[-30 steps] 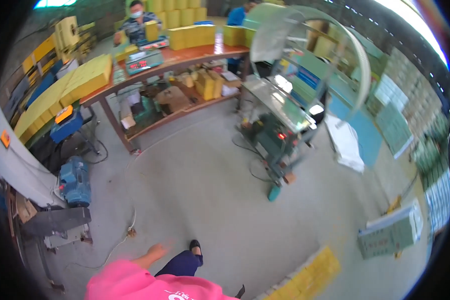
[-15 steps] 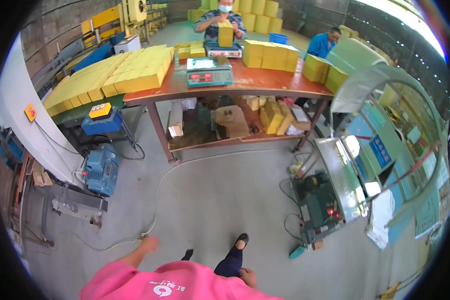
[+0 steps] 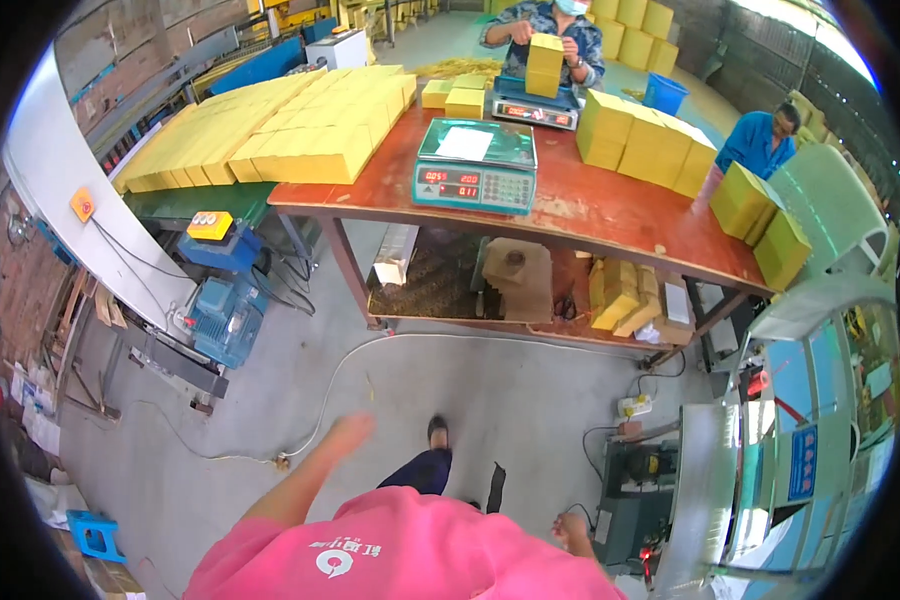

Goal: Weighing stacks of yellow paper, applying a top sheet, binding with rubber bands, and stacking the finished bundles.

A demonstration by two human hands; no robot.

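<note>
My left hand (image 3: 350,436) is out in front of me over the grey floor, smeared by motion; nothing distinct shows in it. Lower and to the right, my right hand (image 3: 572,530) hangs beside my pink top, near the dark grey machine base (image 3: 634,495). Its fingers are small and unclear, and I cannot make out anything held. Ahead stands a red-brown table (image 3: 610,215) bearing a teal digital scale (image 3: 475,165) with a white sheet on its pan. Neither hand touches the table.
Yellow paper stacks (image 3: 300,125) fill the left side; more yellow blocks (image 3: 642,145) stand right. Across the table a masked person holds a yellow stack (image 3: 544,65) on a second scale (image 3: 535,113). Another person in blue (image 3: 760,140) bends at right. A cable (image 3: 322,395) crosses the floor by a blue motor (image 3: 226,318).
I have come closer to the table, and the view has shifted so it sits further right. My left arm has swung forward; my right hand is farther out to the right.
</note>
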